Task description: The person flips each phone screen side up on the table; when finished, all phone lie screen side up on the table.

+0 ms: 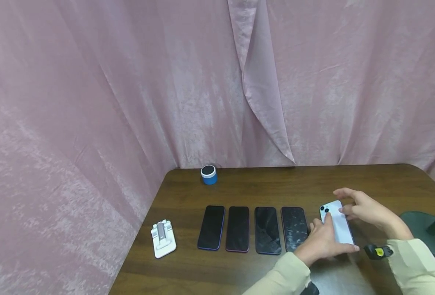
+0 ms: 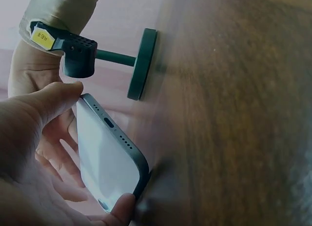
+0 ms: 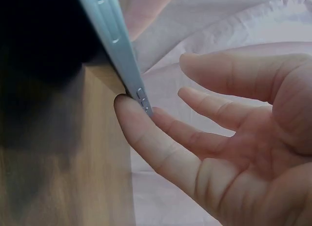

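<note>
A light blue smartphone [image 1: 337,223], its back with two camera lenses facing up, is tilted a little off the wooden table. My left hand [image 1: 322,241] holds it, the thumb at its bottom corner and fingers along its left side. In the left wrist view, the bottom edge of the phone [image 2: 109,131] with its charging port shows. My right hand [image 1: 368,211] is at the phone's right side. One of its digits touches the side edge near the buttons in the right wrist view, while the other fingers [image 3: 229,77] are spread and hold nothing.
Left of my hands lie several dark-screened phones in a row, among them a cracked-looking one [image 1: 294,225]. A white folding stand [image 1: 164,241] lies far left. A small blue and white cylinder [image 1: 209,176] stands at the back. A green round base [image 1: 424,229] is at right.
</note>
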Demonstrator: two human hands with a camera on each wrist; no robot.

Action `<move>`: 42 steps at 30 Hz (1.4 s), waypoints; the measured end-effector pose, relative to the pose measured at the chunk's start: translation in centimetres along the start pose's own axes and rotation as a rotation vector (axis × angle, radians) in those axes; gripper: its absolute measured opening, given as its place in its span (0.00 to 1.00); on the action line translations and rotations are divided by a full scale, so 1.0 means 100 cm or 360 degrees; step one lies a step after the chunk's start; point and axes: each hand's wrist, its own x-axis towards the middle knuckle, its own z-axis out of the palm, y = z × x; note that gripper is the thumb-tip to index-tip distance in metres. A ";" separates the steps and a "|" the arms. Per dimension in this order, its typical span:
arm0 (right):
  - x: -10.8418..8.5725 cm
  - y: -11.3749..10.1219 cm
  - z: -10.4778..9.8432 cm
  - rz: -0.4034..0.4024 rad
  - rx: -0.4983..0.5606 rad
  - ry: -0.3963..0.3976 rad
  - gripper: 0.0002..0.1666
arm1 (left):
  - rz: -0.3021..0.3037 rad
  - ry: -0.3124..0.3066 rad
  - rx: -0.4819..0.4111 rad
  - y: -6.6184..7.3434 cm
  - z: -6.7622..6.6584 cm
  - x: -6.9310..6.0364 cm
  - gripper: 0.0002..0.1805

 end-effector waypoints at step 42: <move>0.000 0.016 0.033 -0.0100 0.0586 -0.0330 0.34 | 0.0090 -0.0020 -0.0842 -0.017 -0.030 -0.021 0.34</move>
